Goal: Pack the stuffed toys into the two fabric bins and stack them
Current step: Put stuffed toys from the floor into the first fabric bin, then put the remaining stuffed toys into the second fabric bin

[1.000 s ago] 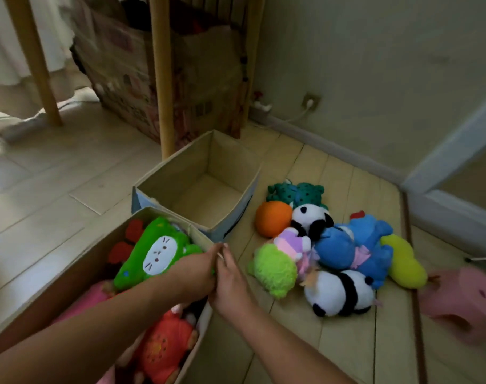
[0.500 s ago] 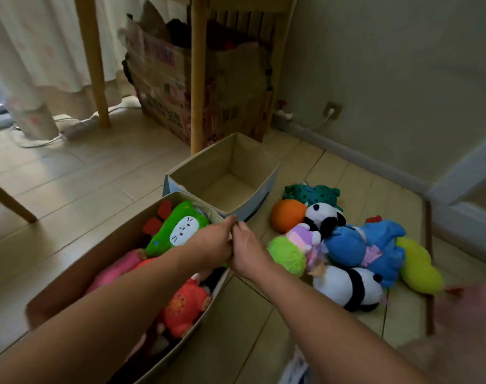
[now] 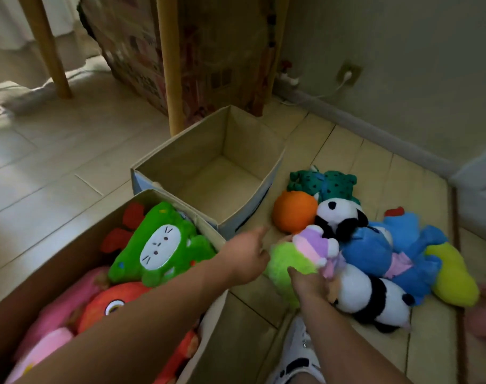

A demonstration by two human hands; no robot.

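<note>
Going from the left, the near bin (image 3: 164, 206) is already full of toys, with the green toy (image 3: 164, 245) on top at its far end, and this has not changed. What changed is the hands: half a second ago both were pressed together at the right corner of the near bin, and now they have separated and moved to the pile on the floor, right of that bin. The left hand (image 3: 247, 254) is just past the corner, one finger stretched forward and the others loosely bent, holding nothing. The right hand (image 3: 309, 282) lies on the lime toy (image 3: 284, 266), the toy of the pile closest to the near bin, with its fingers curled around the fluffy body. I judge that the work on the first bin is finished and the filling of the second one begins. The empty bin (image 3: 208, 151) stands just behind the near bin, touching its far end. The rest of the pile, with two pandas (image 3: 374, 297), the blue toy (image 3: 385, 245) and the orange one (image 3: 294, 214), lies further right and looks undisturbed.
</note>
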